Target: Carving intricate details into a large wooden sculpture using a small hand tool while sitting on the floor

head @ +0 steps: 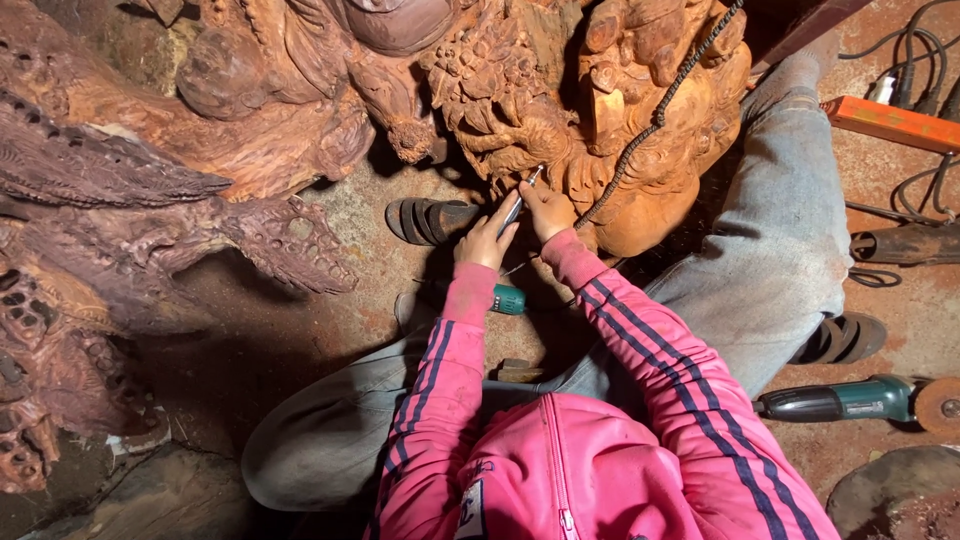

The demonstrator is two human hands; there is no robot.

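Observation:
A large reddish wood carving (pixel 560 110) with dense relief stands in front of me. Both hands hold a slim metal rotary handpiece (pixel 516 205), its tip against the lower part of the carving. My left hand (pixel 485 240) wraps the rear of the handpiece. My right hand (pixel 545 208) pinches it nearer the tip. A dark flexible shaft (pixel 655 110) runs from the handpiece up across the carving. Pink sleeves with dark stripes cover both arms.
More carved root wood (pixel 120 200) fills the left side. A teal drill (pixel 508 298) lies between my knees. An angle grinder (pixel 850 400) rests at right, an orange level (pixel 885 122) and cables at upper right. My sandalled feet (pixel 430 220) rest on dusty floor.

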